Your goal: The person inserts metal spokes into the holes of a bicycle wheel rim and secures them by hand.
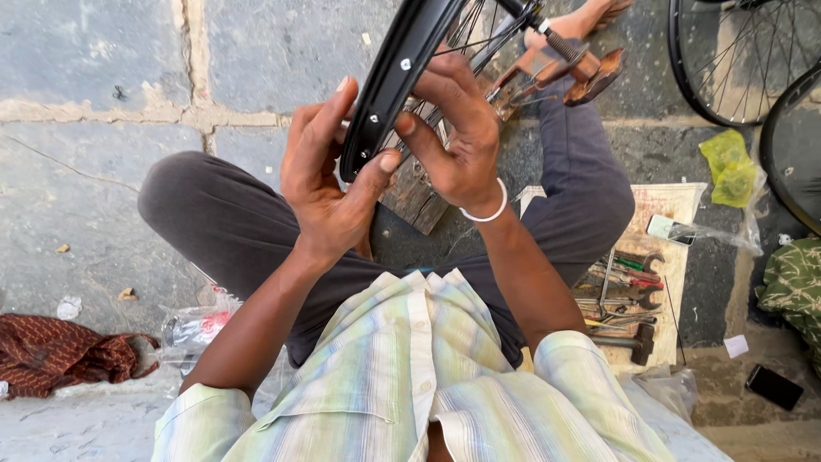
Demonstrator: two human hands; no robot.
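While I sit cross-legged on the stone floor, my left hand (pixel 329 184) and right hand (pixel 457 141) both clasp the black wheel rim (pixel 402 64) above my lap; stiff, light, probably slick, so I grip its edges, clear of the thin spokes (pixel 475 30)

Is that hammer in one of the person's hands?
No, the hammer lies on the mat among other tools, while both hands grip the black rim.

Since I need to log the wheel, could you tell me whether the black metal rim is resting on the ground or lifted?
Lifted: the black metal rim is gripped between left hand and right hand, above the lap.
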